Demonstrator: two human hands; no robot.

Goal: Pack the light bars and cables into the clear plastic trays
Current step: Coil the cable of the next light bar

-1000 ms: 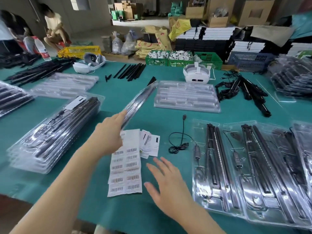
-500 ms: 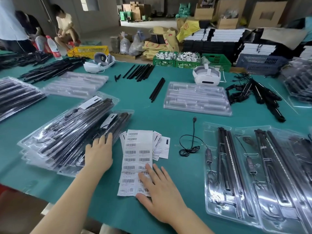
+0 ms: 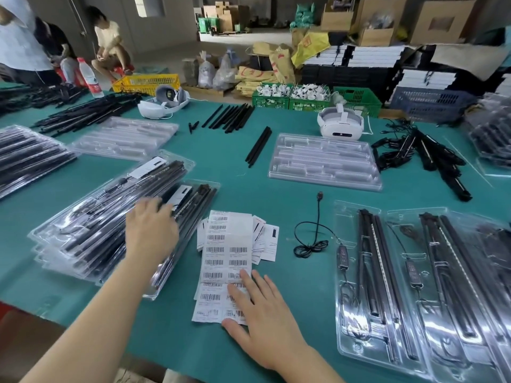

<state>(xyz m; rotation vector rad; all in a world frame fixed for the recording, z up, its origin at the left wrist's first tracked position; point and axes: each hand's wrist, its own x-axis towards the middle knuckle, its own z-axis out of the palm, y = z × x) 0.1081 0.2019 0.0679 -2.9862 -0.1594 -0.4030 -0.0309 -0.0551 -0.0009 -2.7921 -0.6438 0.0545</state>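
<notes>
Plastic stack: your left hand lies flat, fingers relaxed, on the clear packed trays of black light bars.
Label sheet: your right hand presses straight fingers on the white barcode sticker sheet.
Open trays: two clear unsealed trays sit at your right, bars inside.
Loose cable: the black coiled cable lies unpacked between.
Risk: a shove likely slides the slick stack off the table edge.
</notes>
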